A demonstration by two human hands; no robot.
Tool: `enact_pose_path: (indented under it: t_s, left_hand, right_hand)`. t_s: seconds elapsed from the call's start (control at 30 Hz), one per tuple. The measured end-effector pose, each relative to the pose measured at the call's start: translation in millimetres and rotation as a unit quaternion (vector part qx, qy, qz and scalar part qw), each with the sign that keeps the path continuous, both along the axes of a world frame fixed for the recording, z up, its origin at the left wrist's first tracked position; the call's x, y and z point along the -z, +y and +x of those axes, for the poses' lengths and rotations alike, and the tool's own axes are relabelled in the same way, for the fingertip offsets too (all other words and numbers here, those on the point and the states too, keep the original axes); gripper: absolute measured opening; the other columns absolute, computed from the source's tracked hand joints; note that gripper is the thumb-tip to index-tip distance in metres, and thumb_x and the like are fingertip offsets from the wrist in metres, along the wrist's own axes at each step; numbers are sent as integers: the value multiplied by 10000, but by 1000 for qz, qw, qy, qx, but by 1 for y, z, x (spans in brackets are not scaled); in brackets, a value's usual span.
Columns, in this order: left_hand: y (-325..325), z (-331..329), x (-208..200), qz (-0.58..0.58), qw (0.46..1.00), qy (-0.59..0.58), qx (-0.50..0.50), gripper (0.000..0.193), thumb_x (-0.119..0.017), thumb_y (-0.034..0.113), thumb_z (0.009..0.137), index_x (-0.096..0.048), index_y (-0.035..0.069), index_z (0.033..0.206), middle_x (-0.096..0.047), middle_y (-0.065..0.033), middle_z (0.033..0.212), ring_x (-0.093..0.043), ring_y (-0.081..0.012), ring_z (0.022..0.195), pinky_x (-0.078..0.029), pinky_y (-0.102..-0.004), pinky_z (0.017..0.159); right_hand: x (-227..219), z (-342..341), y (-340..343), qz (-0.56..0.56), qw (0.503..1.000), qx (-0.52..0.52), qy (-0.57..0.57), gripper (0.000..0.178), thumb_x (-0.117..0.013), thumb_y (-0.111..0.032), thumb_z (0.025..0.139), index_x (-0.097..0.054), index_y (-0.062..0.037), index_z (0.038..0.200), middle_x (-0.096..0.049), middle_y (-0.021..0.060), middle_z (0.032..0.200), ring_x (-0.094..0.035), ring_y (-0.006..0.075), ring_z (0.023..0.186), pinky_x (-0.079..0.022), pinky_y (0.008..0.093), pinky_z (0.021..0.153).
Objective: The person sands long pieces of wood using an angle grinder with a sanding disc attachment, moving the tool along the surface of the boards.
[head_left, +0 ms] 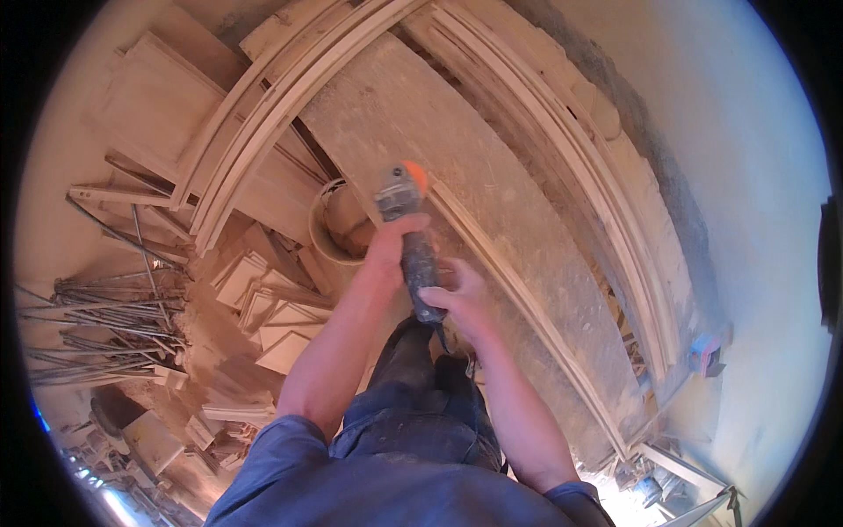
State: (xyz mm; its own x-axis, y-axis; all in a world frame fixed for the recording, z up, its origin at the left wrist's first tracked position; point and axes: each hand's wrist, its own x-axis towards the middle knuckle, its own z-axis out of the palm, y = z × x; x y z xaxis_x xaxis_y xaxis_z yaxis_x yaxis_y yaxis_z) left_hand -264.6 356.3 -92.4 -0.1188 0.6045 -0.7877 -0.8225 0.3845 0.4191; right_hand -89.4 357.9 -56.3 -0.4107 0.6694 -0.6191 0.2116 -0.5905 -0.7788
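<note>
Both of my hands are on a dusty dark angle grinder (420, 263) with a grey metal head and an orange disc (415, 177). My left hand (392, 241) wraps round its body just behind the head. Farther back, my right hand (458, 297) closes on the rear end, from which a dark cord hangs. Just right of the grinder, a long narrow wooden strip (518, 285) lies along the edge of a dusty bench board (474, 140). The disc looks near the strip's far end; whether it touches, I cannot tell.
A round bucket (327, 230) stands left of the grinder. Long wooden mouldings (299, 92) lean at the far left, and more strips (597, 176) lie along the right wall. Metal rods (114, 329) and stacked wood offcuts (272, 307) cover the floor at left.
</note>
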Motion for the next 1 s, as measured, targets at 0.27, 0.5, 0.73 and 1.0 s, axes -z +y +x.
enact_pose_path:
  t_s: [0.27, 0.5, 0.73, 1.0]
  left_hand:
    - [-106, 8, -18, -68, 996, 65, 6, 233, -724, 185, 847, -642, 0, 964, -668, -126, 784, -673, -258, 676, -565, -403, 637]
    - [-168, 51, -12, -114, 988, 105, -2, 216, -736, 176, 830, -644, -2, 909, -660, -132, 756, -665, -261, 646, -558, -398, 618]
    - [-170, 90, -34, -88, 990, 110, 18, 240, -724, 185, 838, -614, 14, 966, -647, -132, 802, -668, -299, 687, -574, -432, 682]
    - [-147, 131, -29, -47, 990, 115, 66, 211, -754, 160, 827, -661, 4, 936, -679, -126, 802, -677, -263, 679, -558, -409, 646]
  right_hand:
    - [85, 235, -63, 362, 773, -48, -519, 672, -782, -124, 759, -535, -10, 1374, -610, 228, 1270, -539, 429, 1245, -395, 509, 1109]
    - [88, 238, -98, 405, 786, -74, -460, 576, -811, -84, 712, -546, -22, 1220, -583, 211, 1164, -538, 429, 1132, -415, 531, 1011]
    - [93, 262, -73, 447, 778, -110, -428, 582, -792, -70, 730, -540, -19, 1252, -586, 214, 1141, -539, 420, 1117, -424, 529, 1000]
    - [77, 253, -62, 452, 787, -53, -417, 636, -777, -96, 755, -538, -21, 1340, -594, 225, 1243, -530, 422, 1212, -414, 519, 1081]
